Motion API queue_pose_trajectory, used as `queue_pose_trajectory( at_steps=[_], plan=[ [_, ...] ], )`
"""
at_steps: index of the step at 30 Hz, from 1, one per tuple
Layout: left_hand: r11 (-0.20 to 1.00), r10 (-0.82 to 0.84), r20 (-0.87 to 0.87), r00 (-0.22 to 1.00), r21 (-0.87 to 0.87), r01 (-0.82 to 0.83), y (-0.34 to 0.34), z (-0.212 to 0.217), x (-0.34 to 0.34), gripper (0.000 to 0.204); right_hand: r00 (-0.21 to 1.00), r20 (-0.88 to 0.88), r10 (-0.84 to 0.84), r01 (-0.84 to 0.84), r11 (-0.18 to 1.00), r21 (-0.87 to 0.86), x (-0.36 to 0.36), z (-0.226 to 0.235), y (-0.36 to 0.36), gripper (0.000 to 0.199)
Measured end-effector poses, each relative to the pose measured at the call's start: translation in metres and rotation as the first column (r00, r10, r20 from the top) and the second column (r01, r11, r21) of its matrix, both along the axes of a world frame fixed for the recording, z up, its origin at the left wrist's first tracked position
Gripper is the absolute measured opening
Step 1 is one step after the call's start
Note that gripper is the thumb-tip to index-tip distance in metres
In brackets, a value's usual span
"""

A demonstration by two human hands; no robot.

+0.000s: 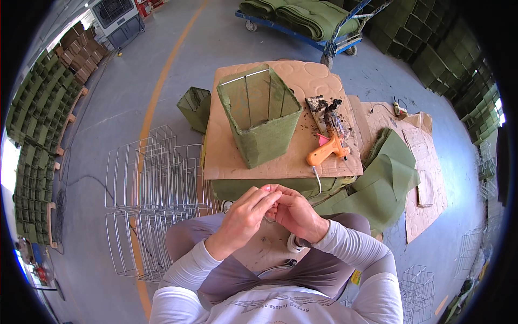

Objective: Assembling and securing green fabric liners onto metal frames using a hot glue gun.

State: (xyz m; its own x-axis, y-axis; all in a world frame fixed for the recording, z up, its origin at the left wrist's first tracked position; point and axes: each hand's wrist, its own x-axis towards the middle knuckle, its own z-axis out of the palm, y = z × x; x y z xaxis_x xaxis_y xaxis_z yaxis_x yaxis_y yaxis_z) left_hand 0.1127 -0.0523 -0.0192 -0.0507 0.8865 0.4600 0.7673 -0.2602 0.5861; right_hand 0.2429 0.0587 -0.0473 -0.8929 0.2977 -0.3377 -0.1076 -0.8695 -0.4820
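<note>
My left hand [245,216] and my right hand [291,210] are pressed together over my lap, fingers touching at the tips. The left fingers pinch at the right hand's fingers; something small and pale shows between them, too small to identify. In front of me, a green fabric-covered wire box [260,113] stands open-topped and tilted on a cardboard-topped work surface [226,156]. An orange hot glue gun [326,150] lies to its right, beside a charred glue-stained pad [324,108].
Bare wire frames [145,189] lie spread on the floor to my left. Green fabric pieces [386,178] and cardboard [426,167] lie to the right. A blue cart [302,24] with folded green fabric stands beyond. Stacks of green boxes [38,108] line the walls.
</note>
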Motion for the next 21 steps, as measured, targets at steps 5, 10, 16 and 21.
queue_pose_trajectory(
  at_steps=[5, 10, 16, 21],
  plan=[
    [0.999, -0.01, -0.068, 0.998, 0.031, 0.012, 0.003, 0.004, 0.003, 0.055, 0.999, 0.036, -0.012, 0.011, 0.999, 0.031, 0.003, 0.002, -0.002, 0.021],
    [1.0, 0.011, -0.038, 0.999, -0.002, -0.011, -0.001, -0.001, 0.005, 0.051, 1.0, -0.004, 0.018, -0.018, 0.999, 0.029, 0.006, -0.006, -0.003, 0.023],
    [0.998, 0.059, -0.022, 0.998, 0.002, -0.059, -0.001, 0.0, 0.005, 0.046, 0.999, -0.019, -0.047, 0.047, 0.998, 0.031, 0.004, 0.0, 0.001, 0.021],
    [0.975, 0.142, -0.023, 0.99, 0.174, -0.136, 0.002, -0.003, 0.005, 0.039, 0.997, -0.067, -0.047, 0.049, 0.998, 0.029, 0.003, 0.001, 0.004, 0.02]
  ],
)
